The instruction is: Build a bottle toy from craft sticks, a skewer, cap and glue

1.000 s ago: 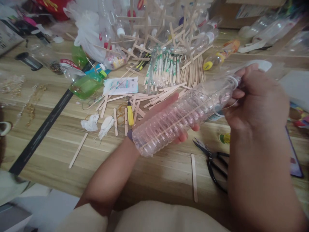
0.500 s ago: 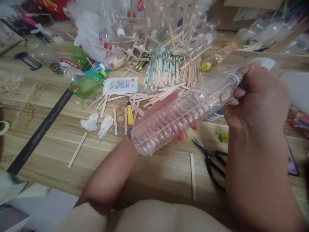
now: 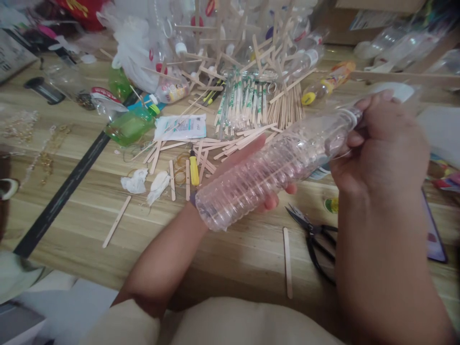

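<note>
A clear ribbed plastic bottle [image 3: 251, 184] lies slanted across the middle of the view, its base at lower left and its neck at upper right. Beneath it my left hand [image 3: 269, 199] supports the body, palm up, with fingertips curled round the near side. My right hand [image 3: 373, 134] pinches the neck end, where a pale ring shows. Behind the right hand is a blurred clear and white piece [image 3: 400, 91]. Black-handled scissors [image 3: 312, 230] and a wooden stick [image 3: 287, 261] lie on the table below the bottle.
Wooden sticks [image 3: 247, 141], a yellow-handled tool [image 3: 194, 170] and a green bottle [image 3: 131, 125] lie beyond my left arm. A black strip [image 3: 64, 194] crosses the wooden table [image 3: 143, 230] at left. Stick-and-bottle clutter fills the back.
The bottle and both hands hold nearly the same pose. My right hand has shifted very slightly left, and the view has moved a little.
</note>
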`<state>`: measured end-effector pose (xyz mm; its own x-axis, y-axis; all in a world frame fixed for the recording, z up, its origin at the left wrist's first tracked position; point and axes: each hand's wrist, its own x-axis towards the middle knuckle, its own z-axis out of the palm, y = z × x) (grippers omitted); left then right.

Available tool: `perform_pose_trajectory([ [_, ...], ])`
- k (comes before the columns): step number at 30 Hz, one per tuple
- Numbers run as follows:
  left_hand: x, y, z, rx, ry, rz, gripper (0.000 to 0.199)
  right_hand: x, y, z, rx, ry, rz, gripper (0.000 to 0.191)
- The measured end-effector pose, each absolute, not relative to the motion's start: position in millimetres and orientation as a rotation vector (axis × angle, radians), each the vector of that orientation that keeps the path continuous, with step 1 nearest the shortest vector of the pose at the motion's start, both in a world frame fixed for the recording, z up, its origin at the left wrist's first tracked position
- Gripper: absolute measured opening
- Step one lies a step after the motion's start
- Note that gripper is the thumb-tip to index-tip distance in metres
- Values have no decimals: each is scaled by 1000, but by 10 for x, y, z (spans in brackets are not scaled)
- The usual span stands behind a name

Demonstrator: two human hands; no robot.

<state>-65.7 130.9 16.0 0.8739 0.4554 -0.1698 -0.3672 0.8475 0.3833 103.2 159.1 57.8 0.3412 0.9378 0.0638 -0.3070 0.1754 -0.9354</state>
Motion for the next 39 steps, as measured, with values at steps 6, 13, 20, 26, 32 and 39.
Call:
perform_pose_trajectory([
  [6, -654, 1318, 143, 323, 265, 438, 84, 1012, 1568, 595, -1025, -710, 1048, 47],
  [13, -642, 1294, 173, 332, 320, 460, 84, 1000, 1556, 635, -1037, -684, 1068, 48],
  [20, -646, 1291, 142, 326, 261, 472, 84, 1006, 1543, 624, -1009, -719, 1063, 48],
  [26, -632, 1294, 143, 342, 239, 457, 84, 993, 1544, 647, -1041, -691, 1036, 50],
  [32, -659, 1291, 150, 389, 245, 460, 82, 1065, 1557, 584, -972, -816, 1052, 47],
  [39, -656, 1245, 83, 488, 215, 528, 79, 1158, 1562, 495, -933, -922, 1128, 20],
])
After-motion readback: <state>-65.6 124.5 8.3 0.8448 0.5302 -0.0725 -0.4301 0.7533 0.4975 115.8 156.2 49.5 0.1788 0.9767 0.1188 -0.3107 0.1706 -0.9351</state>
